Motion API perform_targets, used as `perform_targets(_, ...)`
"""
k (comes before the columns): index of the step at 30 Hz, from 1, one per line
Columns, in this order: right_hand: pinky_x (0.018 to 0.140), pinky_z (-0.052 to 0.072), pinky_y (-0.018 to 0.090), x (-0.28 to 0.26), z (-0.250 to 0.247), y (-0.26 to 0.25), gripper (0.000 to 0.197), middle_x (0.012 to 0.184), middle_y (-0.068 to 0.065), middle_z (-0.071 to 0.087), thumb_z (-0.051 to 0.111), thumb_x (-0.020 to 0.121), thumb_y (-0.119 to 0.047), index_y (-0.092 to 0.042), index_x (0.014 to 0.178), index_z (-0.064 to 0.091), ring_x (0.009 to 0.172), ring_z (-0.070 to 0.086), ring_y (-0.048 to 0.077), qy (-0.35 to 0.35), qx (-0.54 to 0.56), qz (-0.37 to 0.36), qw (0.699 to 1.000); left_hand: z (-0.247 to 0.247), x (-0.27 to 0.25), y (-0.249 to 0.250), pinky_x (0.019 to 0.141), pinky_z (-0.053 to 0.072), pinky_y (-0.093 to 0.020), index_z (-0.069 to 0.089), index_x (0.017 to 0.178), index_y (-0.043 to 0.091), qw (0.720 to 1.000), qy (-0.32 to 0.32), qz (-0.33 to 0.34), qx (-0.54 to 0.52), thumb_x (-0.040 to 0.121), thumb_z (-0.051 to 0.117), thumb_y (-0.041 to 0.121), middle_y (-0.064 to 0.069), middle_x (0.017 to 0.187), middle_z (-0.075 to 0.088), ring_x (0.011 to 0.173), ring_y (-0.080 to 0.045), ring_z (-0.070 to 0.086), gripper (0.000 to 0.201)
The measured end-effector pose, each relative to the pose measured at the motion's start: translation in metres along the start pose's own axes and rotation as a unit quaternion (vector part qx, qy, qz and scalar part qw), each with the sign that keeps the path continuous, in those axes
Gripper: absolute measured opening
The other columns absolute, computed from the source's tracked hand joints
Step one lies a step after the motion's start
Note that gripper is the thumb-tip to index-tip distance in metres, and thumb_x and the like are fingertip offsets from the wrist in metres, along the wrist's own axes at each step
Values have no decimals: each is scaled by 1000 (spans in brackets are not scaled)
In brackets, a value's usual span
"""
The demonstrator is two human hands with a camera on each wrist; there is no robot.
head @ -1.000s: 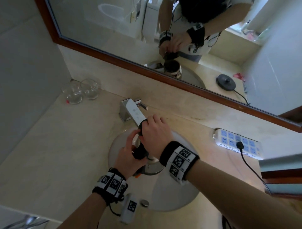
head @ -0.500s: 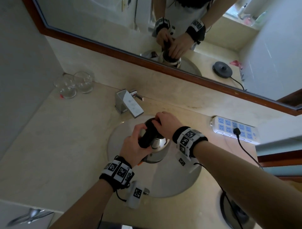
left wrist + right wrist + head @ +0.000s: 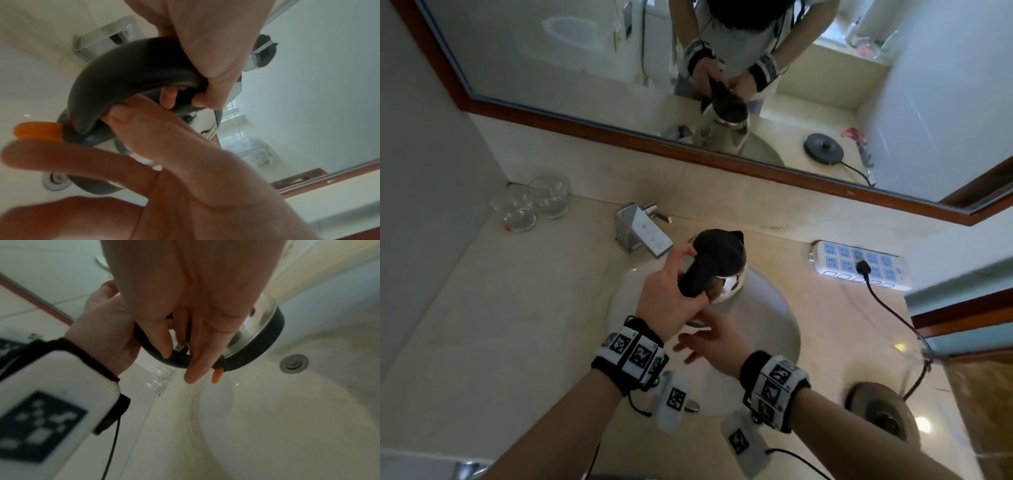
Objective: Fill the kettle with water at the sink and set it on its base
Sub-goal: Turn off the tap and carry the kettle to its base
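A steel kettle (image 3: 726,287) with a black lid (image 3: 719,251) hangs tilted over the sink basin (image 3: 767,346), right of the faucet (image 3: 643,233). My left hand (image 3: 674,294) grips its black handle (image 3: 133,73), fingers wrapped round it. Just below, my right hand (image 3: 702,342) is open, its straight fingers (image 3: 195,353) lying against the handle's lower end near the orange switch (image 3: 217,376). The lid looks shut. The black round base (image 3: 880,407) sits blurred on the counter at the lower right, its cord running to the power strip (image 3: 859,263).
Two glass tumblers (image 3: 530,205) stand in the back left corner. A wood-framed mirror (image 3: 722,156) runs along the wall behind the faucet. The drain (image 3: 294,364) lies under the kettle. A metal handle (image 3: 465,471) shows at the bottom left edge.
My right hand left the top of the kettle and dropped below the handle. The kettle moved right, away from the spout, and its lid now looks shut.
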State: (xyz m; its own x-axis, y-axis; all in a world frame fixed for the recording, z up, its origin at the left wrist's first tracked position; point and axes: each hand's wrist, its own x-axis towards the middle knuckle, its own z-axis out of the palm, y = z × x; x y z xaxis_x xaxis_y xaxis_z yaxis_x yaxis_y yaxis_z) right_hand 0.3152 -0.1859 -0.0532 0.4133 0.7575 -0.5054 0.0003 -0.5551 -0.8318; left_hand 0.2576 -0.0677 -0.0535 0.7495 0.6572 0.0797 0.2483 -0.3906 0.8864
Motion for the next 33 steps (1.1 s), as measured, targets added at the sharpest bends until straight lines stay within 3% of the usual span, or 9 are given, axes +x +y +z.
perform_targets(5, 58, 61, 23, 5, 16, -21, 35, 94, -4, 62, 56, 89, 9, -21, 108, 51, 69, 69, 6, -33, 97, -21, 995, -9, 5, 18, 58, 56, -25, 42, 109, 38, 999, 27, -3, -47, 66, 82, 16, -3, 75, 70, 68, -17, 69, 63)
perform_targets(9, 45, 42, 24, 19, 31, -41, 25, 57, -9, 55, 57, 85, 3, -21, 79, 53, 49, 50, 12, 72, 152, -43, 985, -16, 11, 36, 58, 53, -14, 45, 113, 29, 998, 22, 61, -6, 68, 83, 21, -2, 77, 69, 68, -17, 67, 59)
perform_targets(12, 42, 33, 20, 20, 34, -55, 32, 43, -10, 44, 54, 86, 3, -18, 62, 45, 38, 38, 6, 130, 186, -72, 971, -21, 14, 48, 66, 61, -37, 43, 116, 29, 997, 9, 73, -1, 69, 80, 23, -5, 80, 68, 73, -23, 68, 60)
perform_targets(15, 34, 33, 13, 3, 22, -64, 28, 47, -6, 43, 46, 91, 12, -8, 72, 49, 33, 38, -3, 161, 166, -93, 968, -22, 13, 60, 72, 61, -38, 41, 117, 34, 995, -26, 92, 8, 73, 79, 27, -3, 84, 69, 77, -20, 69, 59)
perform_targets(18, 43, 39, 20, -17, 0, -70, 11, 59, 6, 50, 51, 87, 4, -1, 95, 57, 43, 45, 11, 196, 166, -88, 962, -20, 12, 71, 70, 60, -26, 50, 113, 30, 992, -40, 106, -49, 78, 77, 33, 2, 83, 71, 76, -12, 71, 44)
perform_targets(21, 43, 37, 22, -36, -27, -71, 2, 64, 10, 53, 60, 84, -4, -2, 85, 60, 47, 46, 17, 217, 181, -25, 959, -12, 9, 78, 66, 56, -13, 60, 91, 24, 991, -19, 102, -84, 90, 66, 32, 9, 77, 68, 74, -8, 70, 11)
perform_targets(23, 43, 36, 21, -52, -45, -69, 8, 64, 6, 58, 71, 78, -11, -11, 74, 64, 48, 48, 15, 223, 166, -24, 960, 1, 9, 80, 69, 60, -24, 62, 76, 19, 989, -46, -6, -137, 98, 56, 34, -1, 75, 70, 74, -22, 71, 26)
perform_targets(27, 42, 38, 18, -86, -80, -62, 26, 51, -2, 53, 73, 78, -5, -16, 60, 59, 41, 47, 10, 240, 193, -55, 950, 37, -4, 98, 71, 63, -42, 70, 81, 0, 883, -243, -289, -280, 94, 41, 63, -23, 74, 76, 71, -37, 75, 71)
perform_targets(33, 48, 42, 26, -126, -126, -33, 35, 52, 2, 52, 68, 78, 2, -19, 50, 59, 46, 50, 16, 262, 270, -60, 925, 112, -24, 115, 96, 54, -49, 55, 138, 6, 673, -392, -378, -501, 88, 42, 72, -18, 136, 59, 122, -33, 57, 83)
